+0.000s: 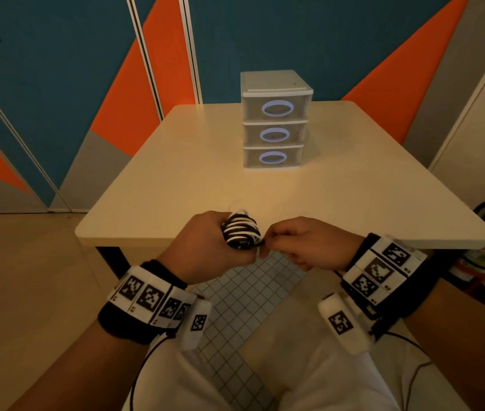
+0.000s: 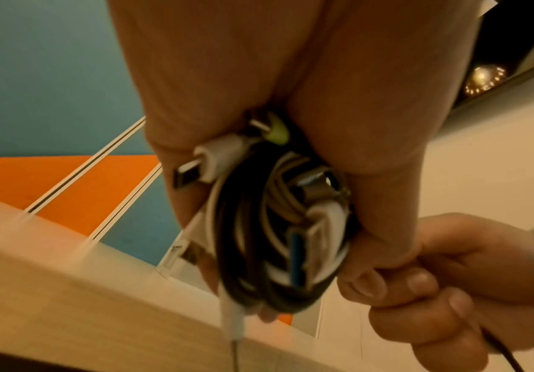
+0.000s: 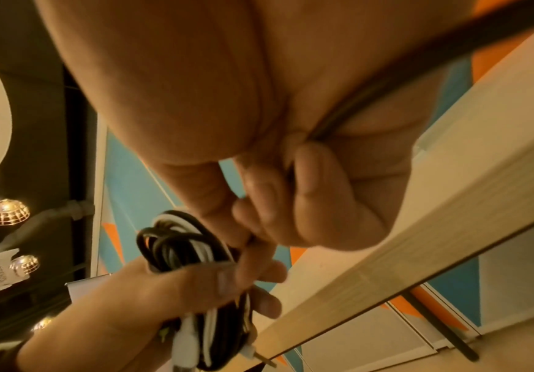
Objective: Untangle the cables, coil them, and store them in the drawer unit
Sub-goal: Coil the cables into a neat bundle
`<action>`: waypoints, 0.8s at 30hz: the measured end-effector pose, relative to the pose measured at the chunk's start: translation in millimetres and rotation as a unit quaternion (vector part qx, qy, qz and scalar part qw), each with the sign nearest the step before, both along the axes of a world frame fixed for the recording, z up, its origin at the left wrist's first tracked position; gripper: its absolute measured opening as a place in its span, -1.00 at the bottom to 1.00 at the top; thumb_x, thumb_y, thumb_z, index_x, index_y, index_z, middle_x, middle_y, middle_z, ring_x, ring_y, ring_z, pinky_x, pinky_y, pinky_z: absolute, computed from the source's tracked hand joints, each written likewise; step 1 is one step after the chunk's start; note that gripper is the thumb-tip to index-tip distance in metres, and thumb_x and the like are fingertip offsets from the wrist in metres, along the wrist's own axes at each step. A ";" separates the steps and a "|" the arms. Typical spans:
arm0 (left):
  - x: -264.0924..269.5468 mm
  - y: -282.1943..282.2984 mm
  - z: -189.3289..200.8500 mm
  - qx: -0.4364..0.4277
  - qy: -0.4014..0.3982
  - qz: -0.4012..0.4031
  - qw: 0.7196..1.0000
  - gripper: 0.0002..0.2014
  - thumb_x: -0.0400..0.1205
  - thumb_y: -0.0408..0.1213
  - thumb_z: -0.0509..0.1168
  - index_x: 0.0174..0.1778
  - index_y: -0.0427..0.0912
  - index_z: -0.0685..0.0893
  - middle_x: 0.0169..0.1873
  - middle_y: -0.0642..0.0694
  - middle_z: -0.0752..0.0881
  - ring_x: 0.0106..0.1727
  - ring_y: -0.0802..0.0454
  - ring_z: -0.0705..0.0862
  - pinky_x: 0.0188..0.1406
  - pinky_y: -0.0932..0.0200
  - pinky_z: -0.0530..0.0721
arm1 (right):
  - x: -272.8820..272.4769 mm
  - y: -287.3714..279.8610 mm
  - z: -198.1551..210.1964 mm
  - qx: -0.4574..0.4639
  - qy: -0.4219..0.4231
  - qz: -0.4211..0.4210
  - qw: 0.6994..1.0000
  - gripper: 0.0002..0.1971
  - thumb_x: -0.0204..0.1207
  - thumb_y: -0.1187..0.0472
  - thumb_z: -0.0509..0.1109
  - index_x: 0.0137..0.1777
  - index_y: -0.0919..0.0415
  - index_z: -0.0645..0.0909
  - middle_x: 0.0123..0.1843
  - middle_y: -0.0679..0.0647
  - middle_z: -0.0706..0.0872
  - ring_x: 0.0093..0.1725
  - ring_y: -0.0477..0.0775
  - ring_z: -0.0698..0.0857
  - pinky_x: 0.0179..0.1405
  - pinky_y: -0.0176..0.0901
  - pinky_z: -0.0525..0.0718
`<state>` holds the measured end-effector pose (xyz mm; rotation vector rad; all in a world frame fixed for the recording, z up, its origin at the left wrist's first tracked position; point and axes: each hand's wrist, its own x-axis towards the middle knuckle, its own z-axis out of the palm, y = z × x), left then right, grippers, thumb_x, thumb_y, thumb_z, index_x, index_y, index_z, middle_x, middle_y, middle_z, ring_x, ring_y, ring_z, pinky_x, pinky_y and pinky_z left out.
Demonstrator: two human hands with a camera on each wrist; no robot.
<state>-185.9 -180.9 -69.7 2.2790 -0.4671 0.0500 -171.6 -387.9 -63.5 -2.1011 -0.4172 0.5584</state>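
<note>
Head cam first: the left hand (image 1: 205,247) is holding a coiled bundle of black and white cables (image 1: 241,231) just over the near edge of the tabletop (image 1: 176,188), grip wrapped around it. The right hand (image 1: 300,244) is sitting right against the bundle, pinching a black end between thumb and fingertips. The drawer unit (image 1: 275,120) is standing farther back on the tabletop, well apart from the hands, all three drawers looking pushed in.

Left wrist cam: the cables (image 2: 278,226) are filling the left palm (image 2: 259,75), with several plugs poking out of the loops, one showing a blue insert. The right hand (image 2: 444,276) is curled up beside the bundle.

Right wrist cam: the right hand (image 3: 275,196) is pinching at the coil (image 3: 189,251), and a black cord (image 3: 386,83) is running across its palm. The left hand (image 3: 164,289) is clutching the coil from below.
</note>
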 end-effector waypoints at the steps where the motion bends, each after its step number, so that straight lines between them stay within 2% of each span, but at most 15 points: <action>1: 0.2 -0.7 0.4 0.024 0.006 -0.001 1.000 -0.87 0.41 -0.26 0.56 -0.32 0.03 0.74 -0.43 0.09 0.75 -0.35 0.18 0.71 -0.20 0.06 0.70 | 0.0 1.0 1.1 -0.015 -0.015 0.007 1.000 -0.79 0.65 0.17 0.29 -0.07 0.10 0.77 -0.59 -0.18 0.43 -0.59 -0.20 0.40 -0.55 -0.31 0.43; 3: 0.4 -3.7 -0.1 0.078 0.014 -0.007 0.997 -0.90 0.39 -0.20 0.57 -0.23 -0.04 0.80 -0.38 -0.01 0.78 -0.32 0.11 0.73 -0.19 -0.03 0.70 | -0.3 3.0 2.3 -0.051 -0.039 0.020 0.998 -0.77 0.63 0.20 0.28 -0.06 0.16 0.78 -0.50 -0.16 0.54 -0.56 -0.23 0.46 -0.46 -0.32 0.47; 5: 0.7 -6.4 -2.5 0.116 0.009 -0.008 0.993 -0.82 0.35 -0.09 0.53 -0.23 -0.08 0.78 -0.38 -0.02 0.77 -0.29 0.03 0.73 -0.18 -0.08 0.69 | -0.8 4.8 3.2 -0.069 -0.037 0.018 0.997 -0.73 0.63 0.22 0.23 -0.15 0.21 0.76 -0.42 -0.12 0.64 -0.53 -0.23 0.52 -0.39 -0.28 0.50; 7: 1.4 -7.3 -5.2 0.162 -0.008 -0.007 0.987 -0.77 0.32 -0.05 0.48 -0.26 -0.12 0.73 -0.40 -0.03 0.73 -0.31 -0.03 0.70 -0.23 -0.07 0.67 | -2.1 5.0 5.3 -0.048 -0.012 0.012 0.999 -0.73 0.61 0.21 0.23 -0.20 0.14 0.75 -0.32 -0.06 0.76 -0.46 -0.12 0.62 -0.38 -0.23 0.53; 9: 2.3 -7.3 -7.8 0.211 -0.024 -0.003 0.977 -0.78 0.36 -0.11 0.51 -0.29 -0.15 0.66 -0.43 -0.04 0.68 -0.34 -0.05 0.65 -0.32 0.01 0.61 | -2.5 3.2 9.9 -0.026 0.005 0.010 1.000 -0.77 0.57 0.15 0.28 -0.01 0.16 0.76 -0.19 -0.01 0.85 -0.34 -0.03 0.75 -0.34 -0.18 0.60; 11: 2.8 -7.2 -9.4 0.257 -0.026 -0.001 0.966 -0.78 0.38 -0.09 0.52 -0.24 -0.11 0.65 -0.39 -0.02 0.68 -0.33 -0.02 0.65 -0.32 0.06 0.61 | -2.4 1.5 15.3 -0.035 0.018 0.020 0.999 -0.74 0.55 0.09 0.40 0.22 0.08 0.67 -0.18 -0.03 0.87 -0.21 -0.02 0.83 -0.22 -0.10 0.69; 14: 2.5 -11.0 -14.8 0.314 -0.024 -0.021 0.949 -0.72 0.42 0.02 0.49 -0.09 -0.05 0.68 -0.28 0.00 0.74 -0.24 0.00 0.70 -0.19 0.03 0.71 | -5.8 8.1 20.1 -0.142 0.008 0.080 0.987 -0.42 0.35 -0.14 0.59 0.33 -0.10 0.47 -0.11 -0.03 0.86 -0.05 -0.03 0.81 0.04 -0.02 0.74; 16: -0.6 -17.0 -18.0 0.331 -0.017 -0.042 0.942 -0.67 0.44 0.04 0.47 0.03 -0.01 0.67 -0.24 0.01 0.76 -0.18 -0.01 0.73 -0.13 0.01 0.73 | -8.5 18.1 18.6 -0.247 -0.066 0.104 0.961 -0.34 0.28 -0.19 0.63 0.32 -0.02 0.46 -0.04 -0.08 0.78 0.01 -0.05 0.73 0.06 -0.09 0.71; 18: -4.8 -22.4 -22.1 0.329 -0.010 -0.057 0.942 -0.67 0.46 0.01 0.47 0.09 0.03 0.66 -0.18 0.02 0.78 -0.13 0.01 0.75 -0.11 0.04 0.73 | -9.9 30.1 16.4 -0.320 -0.126 0.116 0.932 -0.42 0.29 -0.14 0.63 0.23 0.10 0.55 -0.01 -0.02 0.71 -0.01 -0.01 0.69 -0.04 -0.10 0.71; 19: -6.8 -25.4 -23.5 0.331 -0.009 -0.061 0.942 -0.72 0.48 -0.02 0.46 0.04 0.00 0.67 -0.16 0.01 0.79 -0.12 0.02 0.75 -0.12 0.08 0.70 | -10.0 36.0 14.9 -0.343 -0.139 0.120 0.921 -0.48 0.29 -0.11 0.63 0.15 0.14 0.62 -0.05 0.01 0.72 -0.06 0.02 0.70 -0.08 -0.08 0.73; 21: -9.7 -29.1 -27.0 0.329 -0.005 -0.064 0.942 -0.82 0.50 -0.07 0.46 -0.07 -0.02 0.68 -0.14 -0.02 0.79 -0.13 0.05 0.72 -0.16 0.16 0.59 | -9.0 46.2 8.3 -0.378 -0.128 0.127 0.908 -0.61 0.30 -0.05 0.64 0.02 0.18 0.74 -0.14 0.05 0.75 -0.15 0.05 0.74 -0.13 -0.07 0.76; 24: -12.9 -32.3 -29.6 0.334 0.012 -0.062 0.941 -0.81 0.54 -0.08 0.44 -0.04 -0.09 0.80 -0.08 -0.07 0.81 -0.01 -0.04 0.75 -0.02 0.13 0.66 | -5.4 54.8 -8.8 -0.406 -0.109 0.127 0.899 -0.70 0.31 0.04 0.63 -0.01 0.17 0.80 -0.06 0.12 0.82 -0.09 0.10 0.79 -0.13 -0.06 0.77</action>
